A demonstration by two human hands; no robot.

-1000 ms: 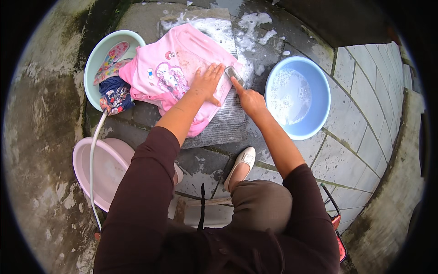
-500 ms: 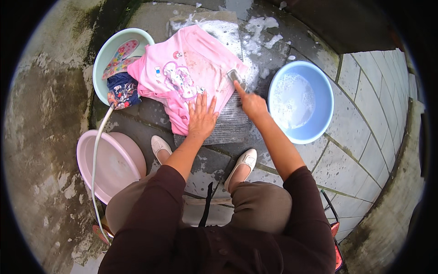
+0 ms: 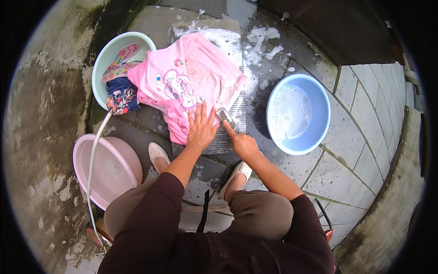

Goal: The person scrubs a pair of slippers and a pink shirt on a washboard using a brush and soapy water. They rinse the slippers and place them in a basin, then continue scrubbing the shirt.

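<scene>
A wet pink shirt with a cartoon print lies spread over a ribbed grey washboard on the stone ground. My left hand presses flat on the shirt's near hem, fingers spread. My right hand grips a small scrub brush at the shirt's right edge, bristles against the board. Soap suds cover the board's far end.
A pale green basin at the left holds patterned clothes. A pink basin sits near my left knee, with a white hose running across it. A blue basin of soapy water stands at the right. My feet rest below the board.
My hands have slid toward me along the shirt, from its middle down to the near hem. The brush came with the right hand. The view has tilted slightly.
</scene>
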